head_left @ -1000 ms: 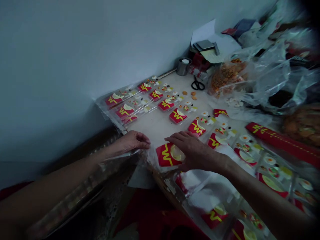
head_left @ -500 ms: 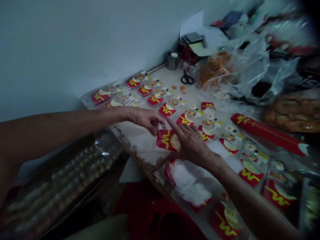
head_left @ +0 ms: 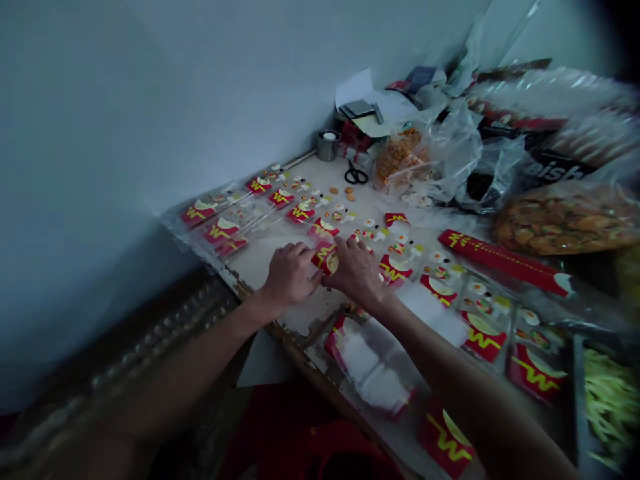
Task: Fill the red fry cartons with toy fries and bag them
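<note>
Both hands are closed on one small red packet [head_left: 327,257] with a yellow zigzag. The left hand [head_left: 291,275] pinches its left side, and the right hand [head_left: 354,268] holds its right side. The packet is between the two hands, over the middle of the table [head_left: 257,259]. I can't tell if it touches the table.

The near edge of the table looks chipped and brown, and it slants down to the right, below the hands. There is bare table to the left of the left hand, and another bare patch between the hands and the edge. On the right it is tight, because red packs [head_left: 395,269] in clear plastic lie close by the right hand. Nearer the edge, white sheets [head_left: 367,363] lie over more packs.

The table top is pale. Across it sit black scissors [head_left: 356,175], a metal cup [head_left: 328,147] and a few small brown bits [head_left: 349,193]. To the right are a clear bag of orange bits [head_left: 403,160], a long red strip [head_left: 505,263], a bag of round brown pieces [head_left: 565,220] and a tray of pale strips [head_left: 610,400]. Papers [head_left: 385,107] are piled at the back. A plain blue-grey wall [head_left: 150,87] stands behind, and the room is dim.
</note>
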`<state>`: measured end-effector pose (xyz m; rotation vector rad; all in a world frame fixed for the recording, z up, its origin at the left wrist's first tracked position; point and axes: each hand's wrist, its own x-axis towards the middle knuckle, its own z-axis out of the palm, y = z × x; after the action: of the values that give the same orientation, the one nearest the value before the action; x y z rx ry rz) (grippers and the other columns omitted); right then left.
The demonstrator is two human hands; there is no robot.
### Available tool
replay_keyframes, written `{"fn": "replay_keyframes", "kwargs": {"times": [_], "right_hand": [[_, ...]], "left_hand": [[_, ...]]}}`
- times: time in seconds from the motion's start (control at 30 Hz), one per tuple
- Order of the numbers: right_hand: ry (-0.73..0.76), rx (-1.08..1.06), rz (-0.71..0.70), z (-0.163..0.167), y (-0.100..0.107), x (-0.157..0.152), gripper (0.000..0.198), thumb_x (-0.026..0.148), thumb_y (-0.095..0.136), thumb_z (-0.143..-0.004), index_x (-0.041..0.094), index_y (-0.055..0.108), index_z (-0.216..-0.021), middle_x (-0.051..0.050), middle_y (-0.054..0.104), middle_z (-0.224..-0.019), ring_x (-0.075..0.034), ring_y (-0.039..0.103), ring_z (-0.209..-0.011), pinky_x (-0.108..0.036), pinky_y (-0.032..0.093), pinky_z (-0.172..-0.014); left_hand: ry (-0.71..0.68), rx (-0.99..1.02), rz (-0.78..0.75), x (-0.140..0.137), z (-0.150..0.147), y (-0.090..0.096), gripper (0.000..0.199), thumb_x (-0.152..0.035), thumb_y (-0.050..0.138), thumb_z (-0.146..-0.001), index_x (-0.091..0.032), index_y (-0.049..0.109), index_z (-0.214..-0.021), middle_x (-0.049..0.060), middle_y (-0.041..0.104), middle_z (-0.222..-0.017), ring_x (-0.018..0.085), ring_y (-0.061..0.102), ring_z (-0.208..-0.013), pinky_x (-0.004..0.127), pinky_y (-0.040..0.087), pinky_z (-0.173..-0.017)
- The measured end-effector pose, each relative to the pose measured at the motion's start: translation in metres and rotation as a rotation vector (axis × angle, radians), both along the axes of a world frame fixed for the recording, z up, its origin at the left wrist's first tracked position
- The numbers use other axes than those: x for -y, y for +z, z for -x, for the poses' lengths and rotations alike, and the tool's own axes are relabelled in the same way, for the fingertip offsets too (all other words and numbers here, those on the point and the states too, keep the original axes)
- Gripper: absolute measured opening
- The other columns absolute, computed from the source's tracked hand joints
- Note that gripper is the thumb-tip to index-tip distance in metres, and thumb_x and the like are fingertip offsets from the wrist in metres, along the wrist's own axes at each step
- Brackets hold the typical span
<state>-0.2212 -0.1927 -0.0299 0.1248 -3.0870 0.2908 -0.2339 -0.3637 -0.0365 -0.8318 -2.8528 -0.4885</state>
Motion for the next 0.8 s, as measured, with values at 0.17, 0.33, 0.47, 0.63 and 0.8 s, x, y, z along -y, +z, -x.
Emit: {"fn": "replay_keyframes", "kwargs": {"times": [0.17, 0.33, 0.47, 0.63, 0.8], "right_hand": [[-0.041, 0.039, 0.010, -0.001, 0.000, 0.006, 0.073, 0.043, 0.082, -0.065, 0.013, 0.054, -0.126, -0.019, 0.062, -0.120, -0.037, 0.057, -0.112, -0.045, 0.051, -0.081], [-0.087, -0.003, 0.051, -0.005, 0.005, 0.006, 0.080, 0.046, 0.080, -0.070, 0.012, 0.050, -0.135, -0.021, 0.061, -0.123, -0.038, 0.056, -0.113, -0.046, 0.051, -0.083], [-0.108, 0.028, 0.076, -0.009, 0.009, 0.008, 0.062, 0.041, 0.070, -0.083, 0.008, 0.053, -0.133, -0.023, 0.063, -0.119, -0.037, 0.059, -0.110, -0.046, 0.050, -0.085], [0.048, -0.072, 0.138, -0.021, 0.020, -0.015, 0.098, 0.048, 0.079, -0.076, 0.011, 0.032, -0.154, -0.024, 0.058, -0.136, -0.040, 0.051, -0.127, -0.053, 0.043, -0.101], [-0.259, -0.149, 0.568, -0.054, 0.025, -0.080, 0.101, 0.062, 0.077, -0.074, 0.015, 0.037, -0.154, -0.023, 0.051, -0.146, -0.037, 0.057, -0.121, -0.051, 0.050, -0.090]], "left_hand": [[-0.043, 0.150, 0.046, -0.012, 0.025, 0.001, 0.031, -0.040, 0.058, -0.090, -0.017, 0.073, -0.105, 0.012, 0.071, -0.098, 0.027, 0.067, -0.098, 0.035, 0.050, -0.084], [0.004, 0.108, 0.206, -0.036, 0.028, 0.020, 0.023, -0.024, 0.053, -0.092, -0.014, 0.072, -0.097, 0.015, 0.071, -0.096, 0.028, 0.069, -0.094, 0.034, 0.050, -0.078], [-0.007, 0.135, 0.242, -0.057, 0.018, 0.028, 0.027, -0.010, 0.047, -0.091, -0.012, 0.072, -0.099, 0.016, 0.073, -0.098, 0.026, 0.069, -0.092, 0.032, 0.048, -0.074], [0.071, 0.261, -0.125, -0.043, 0.022, 0.030, 0.015, -0.022, 0.062, -0.082, -0.017, 0.076, -0.085, 0.008, 0.076, -0.085, 0.021, 0.068, -0.079, 0.029, 0.046, -0.070], [0.187, 0.515, -0.409, -0.014, 0.036, 0.028, 0.017, -0.031, 0.069, -0.072, -0.017, 0.077, -0.078, 0.002, 0.075, -0.074, 0.017, 0.066, -0.069, 0.024, 0.044, -0.062]]}}
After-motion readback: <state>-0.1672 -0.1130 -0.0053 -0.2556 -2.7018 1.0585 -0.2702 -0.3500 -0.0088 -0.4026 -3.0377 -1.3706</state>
